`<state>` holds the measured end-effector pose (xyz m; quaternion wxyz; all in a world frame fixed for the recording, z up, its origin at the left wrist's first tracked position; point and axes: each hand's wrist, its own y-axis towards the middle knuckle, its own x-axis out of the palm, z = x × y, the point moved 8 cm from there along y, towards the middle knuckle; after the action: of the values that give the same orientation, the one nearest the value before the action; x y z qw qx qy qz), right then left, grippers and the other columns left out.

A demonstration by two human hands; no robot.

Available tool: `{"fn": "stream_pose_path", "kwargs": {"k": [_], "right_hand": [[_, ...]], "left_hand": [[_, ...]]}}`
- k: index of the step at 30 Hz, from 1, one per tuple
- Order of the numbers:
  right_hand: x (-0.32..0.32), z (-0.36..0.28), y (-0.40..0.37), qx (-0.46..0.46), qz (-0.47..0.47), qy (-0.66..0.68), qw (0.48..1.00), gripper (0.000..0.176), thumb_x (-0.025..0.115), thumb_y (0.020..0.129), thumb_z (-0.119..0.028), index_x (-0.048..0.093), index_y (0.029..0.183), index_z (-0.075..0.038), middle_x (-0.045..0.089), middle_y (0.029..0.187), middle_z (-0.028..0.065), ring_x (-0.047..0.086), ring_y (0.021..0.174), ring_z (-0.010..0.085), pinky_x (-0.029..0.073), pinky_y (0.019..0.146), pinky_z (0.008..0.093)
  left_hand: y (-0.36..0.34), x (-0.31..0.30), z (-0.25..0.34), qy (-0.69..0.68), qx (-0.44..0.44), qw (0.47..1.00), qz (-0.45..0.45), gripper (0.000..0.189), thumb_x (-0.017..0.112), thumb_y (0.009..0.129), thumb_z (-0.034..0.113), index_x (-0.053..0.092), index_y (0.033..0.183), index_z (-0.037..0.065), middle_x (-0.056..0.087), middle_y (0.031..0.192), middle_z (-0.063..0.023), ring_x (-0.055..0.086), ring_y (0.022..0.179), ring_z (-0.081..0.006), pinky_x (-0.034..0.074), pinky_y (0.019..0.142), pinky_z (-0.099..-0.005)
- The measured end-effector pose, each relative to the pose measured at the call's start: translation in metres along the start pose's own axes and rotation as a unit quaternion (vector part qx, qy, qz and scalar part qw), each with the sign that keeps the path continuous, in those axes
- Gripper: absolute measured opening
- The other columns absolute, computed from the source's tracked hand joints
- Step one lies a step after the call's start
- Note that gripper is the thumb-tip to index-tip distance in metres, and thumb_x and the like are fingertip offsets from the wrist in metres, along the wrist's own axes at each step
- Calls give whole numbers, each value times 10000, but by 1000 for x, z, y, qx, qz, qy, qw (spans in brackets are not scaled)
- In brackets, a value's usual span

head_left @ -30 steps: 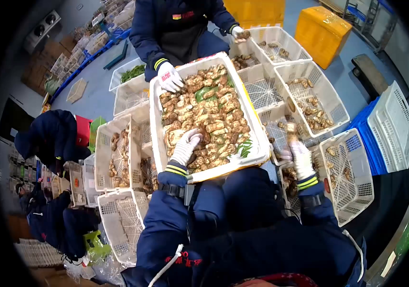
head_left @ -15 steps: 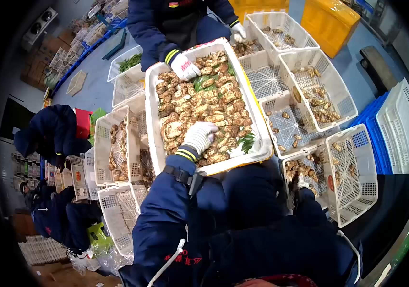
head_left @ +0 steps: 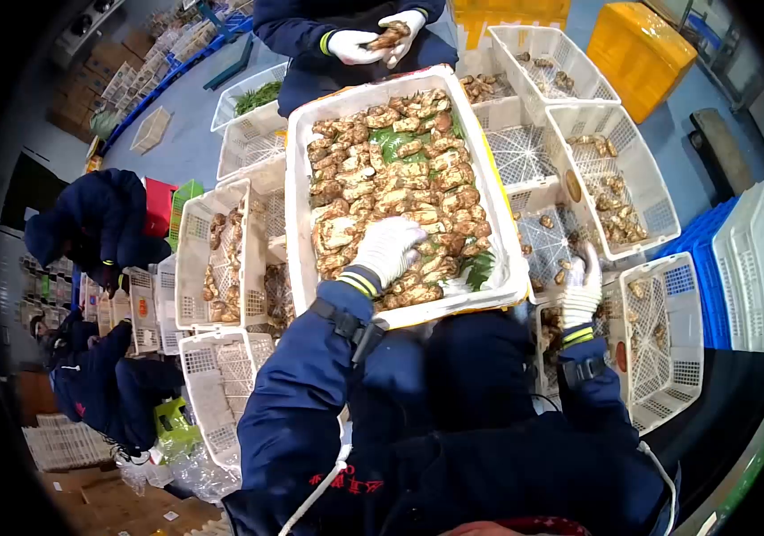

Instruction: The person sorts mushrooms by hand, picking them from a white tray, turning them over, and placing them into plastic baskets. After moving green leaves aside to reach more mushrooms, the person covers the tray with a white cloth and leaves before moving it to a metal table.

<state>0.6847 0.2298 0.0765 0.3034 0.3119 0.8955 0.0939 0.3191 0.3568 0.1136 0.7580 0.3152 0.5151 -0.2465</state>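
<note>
White plastic is all around you – the big crate [head_left: 300,234] straight ahead at 12 o'clock is heaped with brown mushrooms [head_left: 400,179], with a few green leaves [head_left: 478,266] at its near right corner.

Your left hand [head_left: 391,250], in a white glove, stays palm-down on the pile at the crate's near edge, as it was a second ago. Its fingers curl over the mushrooms, but you cannot tell whether they have closed on one.

Your right hand [head_left: 583,290] is what has changed. A second ago it held a mushroom up at 3 o'clock, then it dipped low toward the side baskets [head_left: 678,357]. Now it is raised with fingers spread and nothing in it – so, by my reading, that piece has gone into a basket on that side and the hand is free.

Across the crate at 12 o'clock, a co-worker's gloved hands [head_left: 380,40] have lifted off the pile and hold one mushroom between them.
</note>
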Motion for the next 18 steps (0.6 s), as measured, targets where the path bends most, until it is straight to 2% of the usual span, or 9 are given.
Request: {"fn": "stream_pose_path", "kwargs": {"k": [2, 5, 8, 9, 11, 14, 16, 17, 18], "right_hand": [[33, -86, 18, -271, -59, -100, 956, 340, 594, 955, -102, 593, 1284, -14, 636, 1214, 157, 600, 1133, 272, 467, 994, 348], [107, -116, 23, -300, -217, -111, 922, 225, 651, 870, -90, 660, 1093, -63, 677, 1029, 125, 614, 1073, 270, 470, 972, 394], [161, -152, 3, -463, -286, -307, 781, 134, 677, 774, -124, 675, 908, -115, 692, 917, 77, 621, 1050, 271, 439, 997, 446], [190, -129, -2, -427, -348, -414, 725, 142, 616, 830, -169, 691, 942, -125, 696, 905, 60, 623, 1054, 264, 406, 1038, 464], [218, -96, -12, -435, -307, -533, 657, 161, 558, 858, -147, 698, 936, -135, 704, 923, 59, 625, 1051, 254, 408, 1037, 476], [211, -110, -14, -412, -347, -511, 671, 176, 559, 865, -145, 709, 957, -140, 704, 900, 57, 646, 993, 257, 403, 1033, 459], [191, -131, -2, -399, -366, -406, 737, 181, 557, 872, -149, 712, 965, -144, 702, 890, 56, 651, 979, 256, 401, 1027, 448], [183, -145, -4, -439, -376, -474, 664, 175, 556, 881, -163, 711, 963, -163, 706, 912, 52, 652, 992, 234, 393, 1025, 434], [178, -152, 3, -424, -373, -439, 699, 178, 616, 865, -211, 716, 1005, -168, 708, 937, 63, 653, 992, 242, 429, 988, 425]], "left_hand": [[17, 23, 22, -20, -35, 987, -157, 308, 731, 763, 167, 720, 1059, 86, 696, 1039, -134, 644, 1026, -318, 520, 906, -432], [23, 71, 31, 98, -91, 932, -337, 318, 711, 815, 316, 738, 1081, 142, 718, 1001, -116, 674, 985, -324, 554, 824, -430], [28, 76, 31, 119, -193, 926, -302, 327, 725, 813, 312, 735, 1054, 92, 722, 1011, -124, 693, 953, -327, 561, 800, -417], [27, 79, 44, 160, -80, 939, -293, 323, 721, 815, 308, 725, 1023, 61, 723, 1011, -135, 695, 927, -335, 559, 795, -428], [24, 54, 44, 91, -120, 949, -278, 311, 721, 814, 299, 722, 1025, 70, 723, 992, -136, 694, 926, -333, 557, 788, -430], [13, 41, 28, -74, -219, 945, -230, 356, 735, 812, 307, 694, 1077, 73, 705, 1005, -156, 666, 977, -348, 530, 850, -433], [1, 31, 20, -148, -184, 971, -31, 447, 733, 820, 294, 645, 1193, 64, 660, 1146, -189, 632, 1057, -358, 507, 915, -418], [3, 36, 16, -122, -167, 977, -49, 548, 735, 820, 274, 582, 1302, 64, 607, 1252, -202, 598, 1126, -359, 489, 962, -403], [1, 31, 21, -98, -124, 987, 4, 583, 741, 810, 275, 567, 1311, 34, 615, 1251, -202, 598, 1132, -365, 482, 987, -402]]}}
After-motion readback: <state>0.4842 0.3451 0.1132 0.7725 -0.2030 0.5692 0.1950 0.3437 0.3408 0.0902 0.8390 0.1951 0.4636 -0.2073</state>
